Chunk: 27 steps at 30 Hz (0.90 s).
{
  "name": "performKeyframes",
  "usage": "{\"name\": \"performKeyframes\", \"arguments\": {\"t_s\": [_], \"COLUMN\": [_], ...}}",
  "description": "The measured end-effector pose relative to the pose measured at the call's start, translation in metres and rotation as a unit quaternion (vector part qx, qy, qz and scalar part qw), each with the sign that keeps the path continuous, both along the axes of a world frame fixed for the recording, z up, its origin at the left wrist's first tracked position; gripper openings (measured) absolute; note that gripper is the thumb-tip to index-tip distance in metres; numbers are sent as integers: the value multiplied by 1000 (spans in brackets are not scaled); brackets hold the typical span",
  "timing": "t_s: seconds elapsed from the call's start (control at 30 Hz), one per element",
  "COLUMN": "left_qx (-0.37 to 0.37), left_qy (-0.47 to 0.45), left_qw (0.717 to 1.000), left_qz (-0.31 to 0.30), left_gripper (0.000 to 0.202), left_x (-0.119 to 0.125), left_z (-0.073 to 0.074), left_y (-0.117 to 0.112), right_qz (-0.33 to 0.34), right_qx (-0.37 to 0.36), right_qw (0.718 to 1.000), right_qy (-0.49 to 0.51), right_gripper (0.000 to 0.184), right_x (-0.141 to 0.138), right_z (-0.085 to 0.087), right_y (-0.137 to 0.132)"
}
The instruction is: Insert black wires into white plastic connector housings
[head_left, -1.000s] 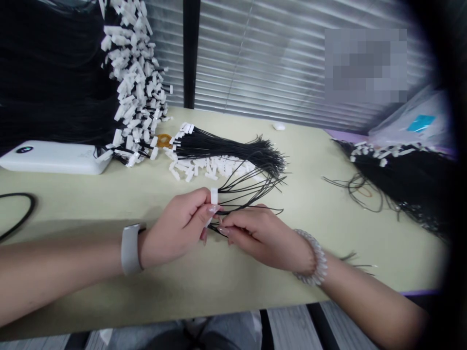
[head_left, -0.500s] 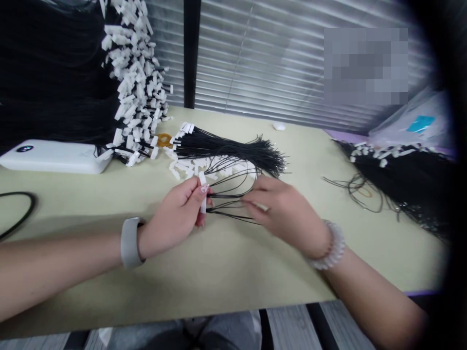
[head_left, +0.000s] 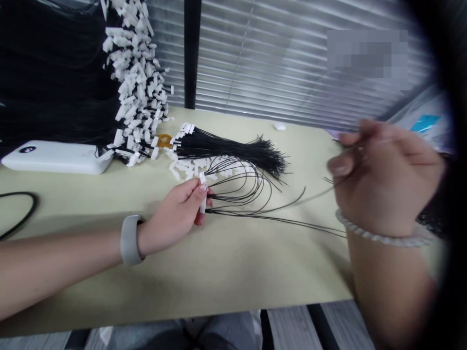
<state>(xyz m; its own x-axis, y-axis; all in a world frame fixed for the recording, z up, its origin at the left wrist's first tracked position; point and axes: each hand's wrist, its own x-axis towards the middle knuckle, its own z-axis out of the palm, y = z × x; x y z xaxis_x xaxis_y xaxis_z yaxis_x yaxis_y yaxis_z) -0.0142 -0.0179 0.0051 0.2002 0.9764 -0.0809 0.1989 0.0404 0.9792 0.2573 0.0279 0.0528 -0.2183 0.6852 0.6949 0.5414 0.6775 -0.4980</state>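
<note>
My left hand [head_left: 172, 218] is shut on a small white connector [head_left: 203, 193], and a fan of thin black wires [head_left: 248, 197] runs from it to the right across the table. My right hand [head_left: 385, 177] is raised far to the right, blurred by motion, with its fingertips close together. Whether it holds a wire is hidden by the blur. Behind the fan lies a bundle of black wires [head_left: 226, 148] with white connectors at its left end. Many loose white connectors [head_left: 193, 170] lie beneath it.
A thick hanging mass of black wires with white connectors [head_left: 136, 82] fills the back left, above a white power bank [head_left: 54, 157]. An amber tape roll [head_left: 165, 141] and a black cable loop [head_left: 22, 209] lie on the pale table [head_left: 255, 272]. Another wire bundle [head_left: 434, 209] sits behind my right hand.
My right hand has moved up and far to the right, away from my left hand. Several wires now stretch farther right across the table. My left hand has stayed nearly still.
</note>
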Motion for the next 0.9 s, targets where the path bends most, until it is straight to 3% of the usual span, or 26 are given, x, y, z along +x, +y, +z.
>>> {"name": "performKeyframes", "arguments": {"t_s": [0.03,0.1,0.17,0.27,0.37,0.7,0.9], "left_qx": [-5,-9,-10,-22,-32,-10,5], "left_qy": [-1,-1,7,16,21,38,47], "left_qw": [1000,1000,1000,1000,999,994,992], "left_qz": [-1,-3,-6,-14,-27,-106,-116], "left_gripper": [30,31,32,34,35,32,31], "left_x": [0,0,1,1,1,2,2], "left_z": [0,0,1,2,3,4,4], "left_y": [0,0,-1,-1,-1,-3,-2], "right_qz": [-1,45,62,59,82,78,80], "right_qx": [-15,-70,-97,-46,-14,-18,-11], "right_qw": [997,990,992,994,987,980,976], "right_qy": [80,116,43,-85,-136,-184,-201], "right_gripper": [39,44,30,7,9,16,17], "right_x": [-9,-29,-46,-61,-69,-81,-80], "right_z": [-3,-10,-15,-21,-25,-38,-40], "right_y": [-5,-15,-23,-32,-35,-36,-37]}}
